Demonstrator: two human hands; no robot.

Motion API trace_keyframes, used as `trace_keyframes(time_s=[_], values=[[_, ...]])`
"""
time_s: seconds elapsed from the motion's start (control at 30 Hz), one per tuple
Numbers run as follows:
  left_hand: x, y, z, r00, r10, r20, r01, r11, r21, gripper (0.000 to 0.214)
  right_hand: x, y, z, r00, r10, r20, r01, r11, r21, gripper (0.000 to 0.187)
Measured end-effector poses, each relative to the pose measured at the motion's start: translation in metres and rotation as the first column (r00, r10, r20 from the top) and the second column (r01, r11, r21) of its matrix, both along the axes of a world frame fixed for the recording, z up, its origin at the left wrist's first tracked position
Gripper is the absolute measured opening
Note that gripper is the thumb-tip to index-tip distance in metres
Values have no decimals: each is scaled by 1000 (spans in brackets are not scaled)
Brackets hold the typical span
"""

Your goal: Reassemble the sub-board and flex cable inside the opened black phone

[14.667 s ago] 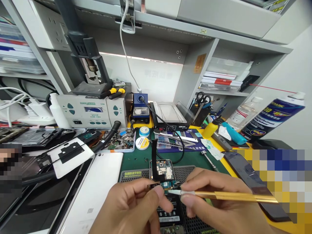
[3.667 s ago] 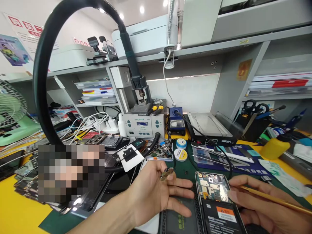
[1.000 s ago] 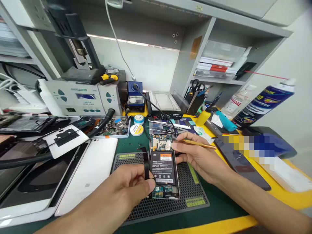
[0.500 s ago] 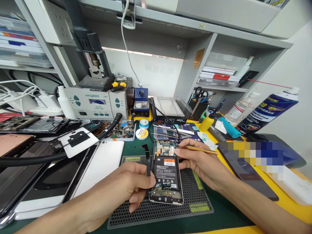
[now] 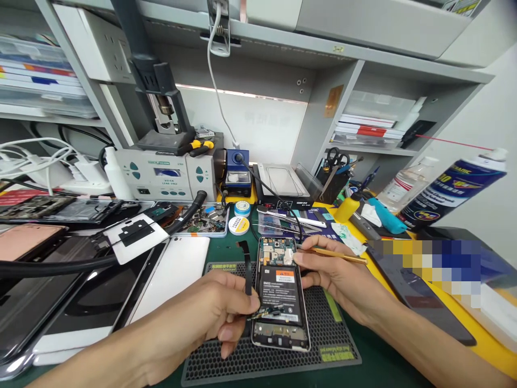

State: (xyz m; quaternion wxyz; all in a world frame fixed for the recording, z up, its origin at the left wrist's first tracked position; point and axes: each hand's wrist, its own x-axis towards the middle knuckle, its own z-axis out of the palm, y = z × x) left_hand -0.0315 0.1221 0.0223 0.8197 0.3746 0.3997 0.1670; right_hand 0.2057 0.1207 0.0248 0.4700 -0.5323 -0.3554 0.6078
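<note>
My left grip (image 5: 220, 299) pinches black flex strip (image 5: 247, 269) and small board (image 5: 271, 311), likely keeping both off phone (image 5: 281, 288); right grip (image 5: 329, 264) clasps phone at pad's (image 5: 335, 331) far edge, presumably steadying it, gold tool (image 5: 339, 255) tucked in.

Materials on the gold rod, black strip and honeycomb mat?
Gold rod: probably metal or metallic-coated, given its gold color and light sheen; painted plastic can't be ruled out.
Black strip: likely thin plastic film, mostly dark and smooth; its narrow, bent shape suggests flexibility.
Honeycomb mat: looks like matte gray rubber or silicone, with patterned cells and little gloss.
</note>
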Motion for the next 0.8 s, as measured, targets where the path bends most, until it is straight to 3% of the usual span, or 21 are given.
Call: trace_keyframes(time_s=[0.47,0.8], values=[[-9,8,6,935,3,356,33,995,-94,14,3,-2,-10,1000,12,27,-11,999,-35,29],[-12,10,4,903,-14,429,99,980,-175,17,9,-1,-17,999,4,54,-3,1000,-15,36]])
